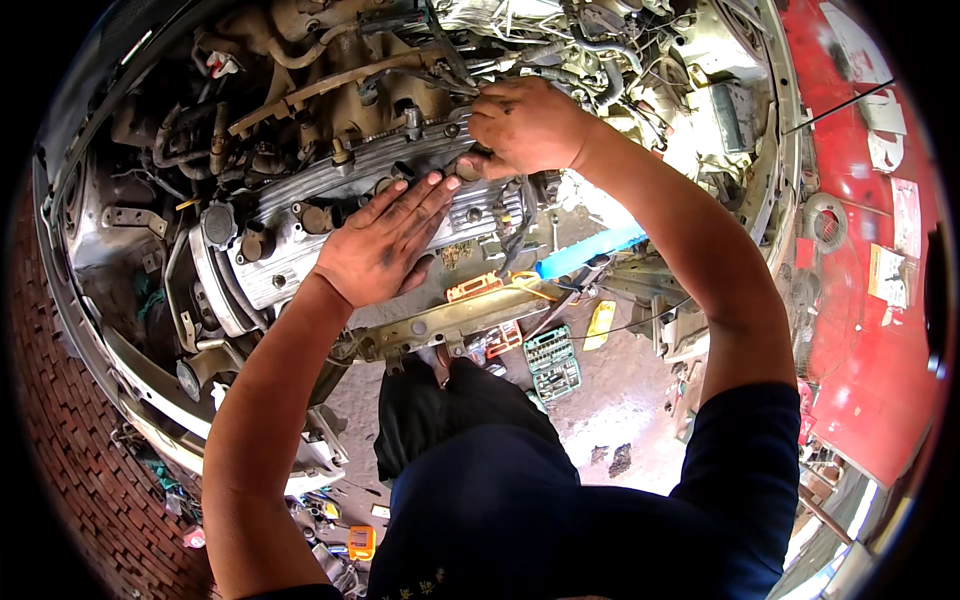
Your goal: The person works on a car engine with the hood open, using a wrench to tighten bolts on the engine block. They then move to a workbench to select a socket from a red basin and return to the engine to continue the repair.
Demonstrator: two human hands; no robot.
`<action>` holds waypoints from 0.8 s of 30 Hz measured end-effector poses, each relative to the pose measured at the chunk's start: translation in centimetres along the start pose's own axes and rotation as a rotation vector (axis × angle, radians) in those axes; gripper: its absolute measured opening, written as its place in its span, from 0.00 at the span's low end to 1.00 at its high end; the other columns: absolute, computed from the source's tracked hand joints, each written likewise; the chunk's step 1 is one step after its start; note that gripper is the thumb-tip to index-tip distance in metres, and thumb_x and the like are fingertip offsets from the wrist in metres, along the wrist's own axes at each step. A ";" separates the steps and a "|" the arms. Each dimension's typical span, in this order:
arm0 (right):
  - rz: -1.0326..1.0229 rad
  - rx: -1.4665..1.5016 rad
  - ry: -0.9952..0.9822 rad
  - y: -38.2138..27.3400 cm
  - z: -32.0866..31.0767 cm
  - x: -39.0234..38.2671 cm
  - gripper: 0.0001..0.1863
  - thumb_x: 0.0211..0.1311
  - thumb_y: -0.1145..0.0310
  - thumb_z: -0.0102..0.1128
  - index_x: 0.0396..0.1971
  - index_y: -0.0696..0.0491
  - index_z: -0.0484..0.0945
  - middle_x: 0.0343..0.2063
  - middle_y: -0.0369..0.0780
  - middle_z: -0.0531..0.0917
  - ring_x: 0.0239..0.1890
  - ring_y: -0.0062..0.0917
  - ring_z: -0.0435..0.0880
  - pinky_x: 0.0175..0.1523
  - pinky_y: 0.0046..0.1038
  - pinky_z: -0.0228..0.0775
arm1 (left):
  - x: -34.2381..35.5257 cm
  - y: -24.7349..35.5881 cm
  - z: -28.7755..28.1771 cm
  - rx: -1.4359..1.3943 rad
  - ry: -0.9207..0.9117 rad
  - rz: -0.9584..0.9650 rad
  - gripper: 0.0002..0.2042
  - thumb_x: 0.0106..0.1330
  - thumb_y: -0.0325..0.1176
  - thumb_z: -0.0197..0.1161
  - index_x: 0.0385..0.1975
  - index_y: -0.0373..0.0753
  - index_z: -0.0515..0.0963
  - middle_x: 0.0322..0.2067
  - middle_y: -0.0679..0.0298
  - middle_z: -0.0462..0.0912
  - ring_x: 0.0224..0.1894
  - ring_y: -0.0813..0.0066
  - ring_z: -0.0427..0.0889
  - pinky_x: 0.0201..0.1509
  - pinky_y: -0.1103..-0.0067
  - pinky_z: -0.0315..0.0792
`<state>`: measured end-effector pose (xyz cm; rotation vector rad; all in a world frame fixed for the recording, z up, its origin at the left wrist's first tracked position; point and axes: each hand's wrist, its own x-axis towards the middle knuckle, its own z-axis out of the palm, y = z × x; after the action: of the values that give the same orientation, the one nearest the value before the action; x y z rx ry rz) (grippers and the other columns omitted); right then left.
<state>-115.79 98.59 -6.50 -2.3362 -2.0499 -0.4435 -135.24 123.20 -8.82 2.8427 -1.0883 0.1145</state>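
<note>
My left hand (385, 235) lies over the silver valve cover (269, 255) of a car engine, fingers stretched out, their tips beside a row of brown round fittings (316, 219). My right hand (525, 125) is at the right end of the cover, just beyond the left fingertips, with its fingers curled and the thumb near a round fitting; whatever those fingers grip is hidden. An oil filler cap (218, 224) sits at the cover's left end. Hoses and a brown manifold (350, 90) run behind it.
A front crossmember (440, 322) spans the bay below the engine. An open socket set (551, 362), a yellow object (598, 325) and scattered tools lie on the ground. A bright blue bar (585, 255) sits right of centre. A red vehicle (850, 350) stands at the right.
</note>
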 end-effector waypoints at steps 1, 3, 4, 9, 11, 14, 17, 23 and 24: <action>-0.006 0.034 0.037 0.3 0.0 -0.1 0.24 0.61 0.41 0.68 0.24 0.50 0.83 0.29 0.35 0.85 0.39 0.29 0.88 0.41 0.33 0.83 | 0.1 0.0 -0.1 -0.014 0.003 0.008 0.37 0.63 0.48 0.66 0.72 0.36 0.73 0.82 0.60 0.59 0.84 0.67 0.57 0.87 0.67 0.51; -0.028 0.069 0.063 0.7 0.1 -0.2 0.23 0.56 0.44 0.72 0.23 0.50 0.83 0.30 0.35 0.84 0.40 0.28 0.88 0.40 0.31 0.84 | 0.1 -0.1 -0.1 -0.030 0.004 0.009 0.37 0.63 0.47 0.66 0.72 0.35 0.73 0.82 0.60 0.59 0.84 0.67 0.57 0.87 0.67 0.52; -0.034 0.075 0.063 0.7 0.2 -0.2 0.23 0.56 0.44 0.72 0.23 0.50 0.83 0.30 0.35 0.84 0.40 0.28 0.88 0.40 0.31 0.84 | 0.1 -0.2 0.0 -0.039 0.010 0.017 0.37 0.63 0.46 0.66 0.72 0.34 0.73 0.82 0.60 0.59 0.84 0.67 0.57 0.86 0.67 0.53; -0.044 0.052 0.012 0.6 0.2 0.0 0.21 0.53 0.47 0.72 0.24 0.51 0.83 0.31 0.36 0.85 0.40 0.29 0.88 0.41 0.32 0.85 | 0.0 -0.1 0.5 0.030 0.032 0.026 0.40 0.60 0.51 0.66 0.72 0.36 0.74 0.81 0.60 0.62 0.83 0.66 0.58 0.86 0.66 0.51; -0.052 0.046 0.022 0.6 0.2 -0.1 0.21 0.53 0.46 0.72 0.24 0.51 0.82 0.31 0.36 0.84 0.41 0.28 0.88 0.42 0.32 0.85 | 0.0 -0.1 0.5 0.021 0.039 0.034 0.39 0.60 0.51 0.67 0.72 0.36 0.74 0.81 0.60 0.62 0.84 0.66 0.58 0.87 0.66 0.51; 0.040 0.042 0.054 0.8 0.0 -0.3 0.26 0.62 0.39 0.66 0.23 0.49 0.84 0.27 0.34 0.86 0.34 0.28 0.88 0.31 0.33 0.80 | -0.3 -0.1 0.5 -0.008 0.043 0.012 0.39 0.60 0.50 0.67 0.72 0.36 0.74 0.81 0.60 0.62 0.84 0.67 0.58 0.87 0.66 0.50; 0.597 0.273 -0.120 6.8 -4.2 -3.0 0.29 0.68 0.37 0.64 0.26 0.51 0.85 0.26 0.37 0.85 0.33 0.31 0.87 0.35 0.35 0.81 | 0.1 -0.1 0.4 -0.007 0.052 0.035 0.39 0.60 0.50 0.67 0.72 0.36 0.74 0.81 0.60 0.62 0.84 0.67 0.58 0.87 0.66 0.50; 0.549 0.629 -0.147 6.0 -5.0 -1.0 0.31 0.76 0.35 0.57 0.47 0.51 0.86 0.46 0.41 0.87 0.54 0.37 0.86 0.63 0.42 0.77 | 0.0 -0.1 -0.1 -0.024 -0.037 -0.002 0.39 0.61 0.49 0.68 0.74 0.38 0.72 0.81 0.61 0.63 0.83 0.66 0.59 0.86 0.65 0.51; 0.542 0.662 -0.126 5.9 -4.6 -1.5 0.30 0.77 0.37 0.56 0.52 0.51 0.85 0.53 0.39 0.86 0.58 0.35 0.85 0.65 0.41 0.76 | -0.2 0.1 -0.2 -0.005 -0.021 -0.005 0.39 0.61 0.49 0.69 0.74 0.38 0.73 0.81 0.61 0.63 0.83 0.66 0.60 0.86 0.65 0.51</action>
<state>-111.20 95.43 -1.28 -2.3450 -1.2139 0.3479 -135.44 123.31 -8.67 2.8487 -1.0846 0.0815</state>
